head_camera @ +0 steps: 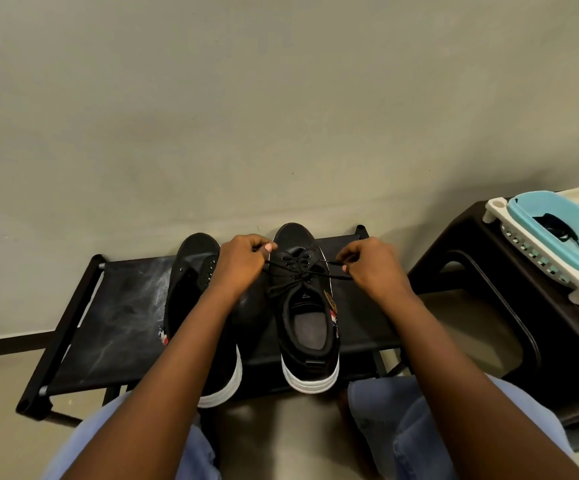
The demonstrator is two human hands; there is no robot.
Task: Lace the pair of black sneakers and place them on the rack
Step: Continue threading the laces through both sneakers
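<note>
Black lace (558, 226) lying in blue tub (537, 206) at right, two sneakers (307, 306) set on rack (118, 306), lace ends (329, 263) pinched by left hand (243, 263) and right hand (373, 268), pulled apart over right sneaker

Matt black canvas-like cloth on the two white-soled sneakers (307, 306), soles smooth and rubbery. Black fabric shelf of the low rack (122, 306), scuffed grey, on dark tubes. Glossy dark brown plastic stool (509, 306). Smooth light-blue plastic tub (565, 230).
</note>
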